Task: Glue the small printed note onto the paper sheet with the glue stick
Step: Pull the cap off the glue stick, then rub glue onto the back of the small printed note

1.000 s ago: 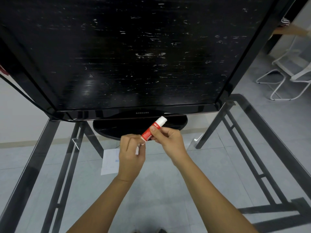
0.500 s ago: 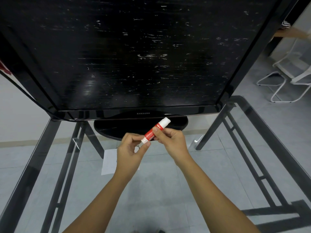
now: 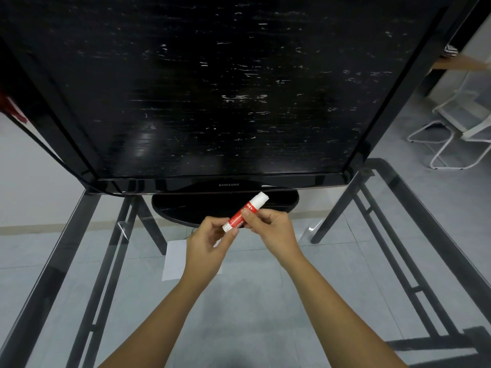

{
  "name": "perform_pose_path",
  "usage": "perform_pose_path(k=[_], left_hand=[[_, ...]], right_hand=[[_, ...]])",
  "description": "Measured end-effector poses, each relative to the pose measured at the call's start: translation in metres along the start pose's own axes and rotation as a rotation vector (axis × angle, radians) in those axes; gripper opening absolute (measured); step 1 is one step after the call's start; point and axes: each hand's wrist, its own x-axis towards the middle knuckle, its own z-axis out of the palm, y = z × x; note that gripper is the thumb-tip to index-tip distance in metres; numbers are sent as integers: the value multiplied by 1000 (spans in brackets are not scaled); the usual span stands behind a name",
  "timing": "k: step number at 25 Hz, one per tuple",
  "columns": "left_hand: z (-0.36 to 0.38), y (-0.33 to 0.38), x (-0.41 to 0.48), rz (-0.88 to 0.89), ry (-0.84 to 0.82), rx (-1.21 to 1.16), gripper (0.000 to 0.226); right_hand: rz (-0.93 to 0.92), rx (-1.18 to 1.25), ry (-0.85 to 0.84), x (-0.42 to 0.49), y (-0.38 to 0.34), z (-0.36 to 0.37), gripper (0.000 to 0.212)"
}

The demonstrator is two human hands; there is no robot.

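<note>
At the far left we see the dark frame of the glass table, with the grey floor showing through the top. A big black monitor stands at the back and fills most of the view.

The paper sheet lies flat on the glass just left of centre, its right part hidden under the left hand. That hand is raised above the sheet, and its thumb and fingers pinch the lower white end of the glue stick. A sliver of white shows under its fingers. It may be the small printed note, but we cannot tell.

The glue stick is in the air between both hands and tilts up to the right, in front of the monitor's foot. The right hand grips the red barrel with curled fingers, and the longer white end, which looks like the cap, points away from us.

We judge the step to be readying the stick, with no glue yet on any paper. Next we need to take the cap off and wind out a little glue. Then one hand must be free to hold the note flat while the other rubs glue on.

At the far right a white chair stands on the floor, well apart from the table.
</note>
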Motion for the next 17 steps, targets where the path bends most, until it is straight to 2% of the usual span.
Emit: perform_pose_path(k=[4,7,13,17], left_hand=[[-8,-4,-3,-68,74,-66,22],[-24,-8,-3,-107,137,-72,25],[-65,-14,-13,-138,248,-79,15],[-83,-19,-31,-162,300,-28,15]], right_hand=[[3,-159,-84,4,9,4,44],[35,-446,-83,7,37,23,54],[-2,-1100,-471,5,116,78,61],[-26,-1299,-571,6,146,94,60]])
